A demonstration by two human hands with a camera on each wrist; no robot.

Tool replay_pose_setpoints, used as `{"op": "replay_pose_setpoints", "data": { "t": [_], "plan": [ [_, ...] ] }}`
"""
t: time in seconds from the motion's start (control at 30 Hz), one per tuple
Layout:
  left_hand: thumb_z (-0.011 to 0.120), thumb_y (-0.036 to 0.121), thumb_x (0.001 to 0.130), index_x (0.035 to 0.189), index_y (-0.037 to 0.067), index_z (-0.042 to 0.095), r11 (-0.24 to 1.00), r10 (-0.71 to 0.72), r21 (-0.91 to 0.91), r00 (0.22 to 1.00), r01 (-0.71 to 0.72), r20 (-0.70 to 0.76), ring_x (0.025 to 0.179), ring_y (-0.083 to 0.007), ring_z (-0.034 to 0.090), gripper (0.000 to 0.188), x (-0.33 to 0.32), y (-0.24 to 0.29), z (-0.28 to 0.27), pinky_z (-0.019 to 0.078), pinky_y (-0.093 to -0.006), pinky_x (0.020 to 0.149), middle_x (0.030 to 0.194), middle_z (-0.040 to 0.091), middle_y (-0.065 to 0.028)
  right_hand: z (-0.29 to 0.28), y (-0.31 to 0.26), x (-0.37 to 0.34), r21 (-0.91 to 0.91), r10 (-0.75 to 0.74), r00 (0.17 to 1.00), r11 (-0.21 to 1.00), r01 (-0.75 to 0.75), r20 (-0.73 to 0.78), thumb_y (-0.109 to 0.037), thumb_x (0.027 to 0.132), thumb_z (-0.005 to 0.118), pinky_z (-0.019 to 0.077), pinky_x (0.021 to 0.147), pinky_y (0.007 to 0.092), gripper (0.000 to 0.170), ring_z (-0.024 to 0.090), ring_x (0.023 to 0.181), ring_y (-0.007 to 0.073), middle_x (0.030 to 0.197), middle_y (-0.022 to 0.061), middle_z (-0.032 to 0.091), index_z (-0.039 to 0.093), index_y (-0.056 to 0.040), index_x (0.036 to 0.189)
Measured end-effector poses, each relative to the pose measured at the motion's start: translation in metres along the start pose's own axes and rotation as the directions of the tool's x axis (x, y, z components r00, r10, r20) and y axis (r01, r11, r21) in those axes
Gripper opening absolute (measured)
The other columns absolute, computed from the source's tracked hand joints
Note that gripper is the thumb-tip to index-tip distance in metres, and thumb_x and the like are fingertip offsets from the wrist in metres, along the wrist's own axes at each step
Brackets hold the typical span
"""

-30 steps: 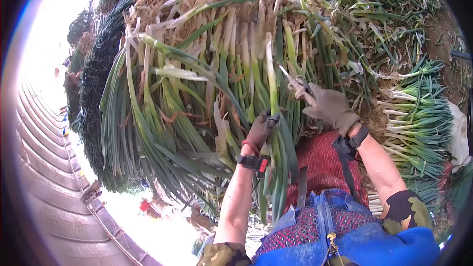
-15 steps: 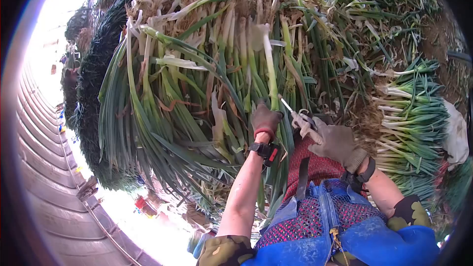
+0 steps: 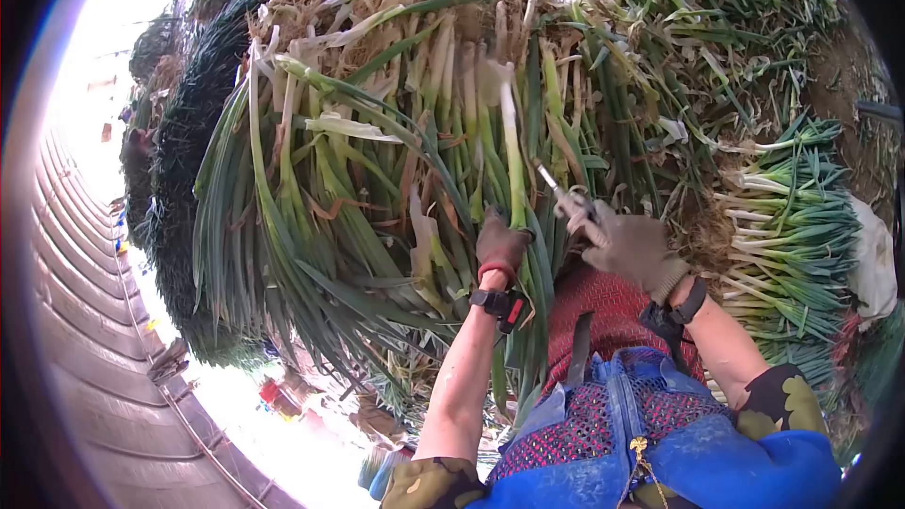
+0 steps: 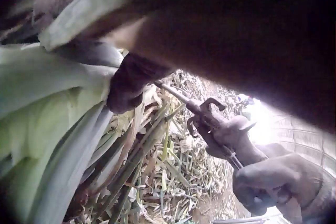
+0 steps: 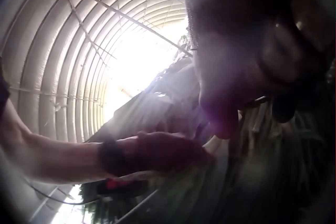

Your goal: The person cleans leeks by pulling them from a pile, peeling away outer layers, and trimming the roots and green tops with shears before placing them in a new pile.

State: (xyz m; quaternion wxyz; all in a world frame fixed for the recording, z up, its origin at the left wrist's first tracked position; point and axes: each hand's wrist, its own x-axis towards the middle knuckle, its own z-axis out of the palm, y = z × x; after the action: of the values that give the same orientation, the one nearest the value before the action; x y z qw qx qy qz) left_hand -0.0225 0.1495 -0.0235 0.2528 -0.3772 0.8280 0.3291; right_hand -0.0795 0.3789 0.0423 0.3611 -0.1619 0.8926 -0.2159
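In the head view, my gloved left hand [image 3: 502, 243] grips a long green onion [image 3: 512, 146] by its green part, its white stem pointing away from me and its root end blurred. My gloved right hand [image 3: 636, 245] holds an air blow gun [image 3: 577, 209], its thin nozzle angled toward the stem but apart from it. The left wrist view shows the blow gun [image 4: 207, 119] with its hook and trigger, fingers wrapped round it. Broad green leaves [image 4: 47, 113] fill that view's left side. Glare and shadow darken the right wrist view, where the left hand [image 5: 168, 153] appears on the onion.
A thick pile of untrimmed green onions [image 3: 330, 188] lies before me, roots away. Cleaned onions [image 3: 782, 236] are stacked at the right beside a white bag [image 3: 872, 259]. Loose peelings [image 3: 698, 28] cover the back right. Red mesh [image 3: 613, 311] lies between my arms.
The left hand has shifted slightly toward me with the onion. My right hand has come nearer to my body, then back up a little, with the blow gun still in it.
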Motion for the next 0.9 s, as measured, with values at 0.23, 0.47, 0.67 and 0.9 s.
{"op": "replay_pose_setpoints", "data": {
  "t": [0.23, 0.47, 0.67, 0.9],
  "plan": [
    [0.083, 0.017, 0.066, 0.132, 0.003, 0.055, 1.000, 0.001, -0.015, 1.000, -0.001, -0.010, 0.108, -0.0386, 0.066, 0.073, 0.002, -0.017, 0.007, 0.0498, -0.0420, 0.094, 0.117, 0.068, -0.0238, 0.003, -0.010, -0.033, -0.007, -0.113, 0.983, 0.993, 0.115, 0.143, -0.050, 0.074, 0.071, 0.0545, 0.064, 0.0482, 0.076, 0.070, 0.072, 0.0360, 0.077, 0.0177, 0.069, 0.053, -0.0027, 0.131],
    [0.083, 0.023, 0.070, 0.136, 0.007, 0.051, 0.999, 0.028, -0.018, 0.999, -0.028, -0.018, 0.113, -0.0386, 0.064, 0.075, -0.014, -0.024, 0.004, 0.0483, -0.0436, 0.098, 0.124, 0.066, -0.0212, 0.009, -0.013, 0.000, -0.059, -0.049, 0.999, 0.997, 0.050, 0.009, -0.048, 0.073, 0.071, 0.0543, 0.069, 0.0475, 0.076, 0.070, 0.076, 0.0366, 0.080, 0.0184, 0.070, 0.054, -0.0017, 0.131],
    [0.080, 0.024, 0.074, 0.133, 0.007, 0.056, 0.998, 0.062, -0.013, 0.998, -0.061, 0.019, 0.109, -0.0369, 0.066, 0.066, -0.020, -0.036, 0.001, 0.0502, -0.0425, 0.094, 0.118, 0.068, -0.0202, 0.007, -0.012, 0.058, -0.093, -0.011, 0.995, 0.996, 0.002, -0.097, -0.045, 0.073, 0.071, 0.0539, 0.072, 0.0498, 0.064, 0.069, 0.078, 0.0387, 0.082, 0.0192, 0.070, 0.058, -0.0073, 0.122],
    [0.077, 0.023, 0.076, 0.134, 0.010, 0.058, 0.996, 0.072, -0.062, 0.991, -0.065, 0.111, 0.102, -0.0354, 0.069, 0.063, -0.028, -0.037, -0.018, 0.0518, -0.0413, 0.088, 0.111, 0.071, -0.0203, 0.011, -0.021, 0.147, -0.047, 0.056, 0.991, 0.997, -0.062, -0.123, -0.042, 0.070, 0.074, 0.0542, 0.073, 0.0487, 0.056, 0.069, 0.084, 0.0378, 0.089, 0.0161, 0.071, 0.062, -0.0104, 0.114]
  ]
}}
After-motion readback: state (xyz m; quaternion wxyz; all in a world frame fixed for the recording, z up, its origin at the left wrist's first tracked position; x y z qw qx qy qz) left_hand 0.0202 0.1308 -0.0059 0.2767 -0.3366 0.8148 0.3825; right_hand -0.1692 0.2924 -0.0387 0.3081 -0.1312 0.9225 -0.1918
